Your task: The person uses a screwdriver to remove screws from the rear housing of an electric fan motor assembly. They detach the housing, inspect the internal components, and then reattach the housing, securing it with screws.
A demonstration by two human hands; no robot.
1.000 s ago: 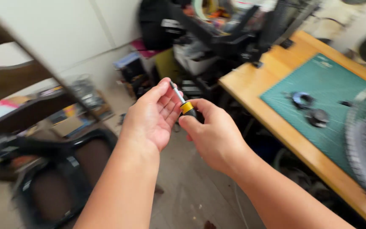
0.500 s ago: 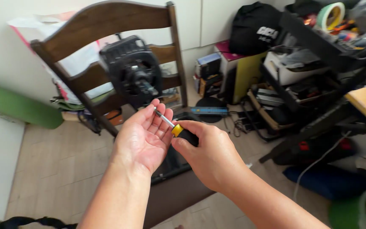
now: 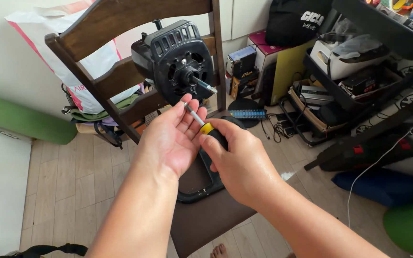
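Motor housing (image 3: 175, 59) now closer; our right hand (image 3: 237, 162) grips screwdriver (image 3: 205, 127), left hand (image 3: 170, 141) open against shaft. Risk: tip slips, jabs palm.

Screwdriver (image 3: 205, 127): short tool with black grip, yellow collar and bare steel shaft. It sits near frame centre and is tilted, with the tip pointing toward 11 o'clock and the handle toward 5 o'clock. The handle is closed inside the right hand (image 3: 237, 160), thumb and forefinger pinching just behind the yellow collar. The shaft lies across the fingers of the left hand (image 3: 170, 141), which is open, palm up, at 9 o'clock of the collar. The tip is level with the left fingertips. The black grip is mostly hidden by the right hand; only the collar end shows.
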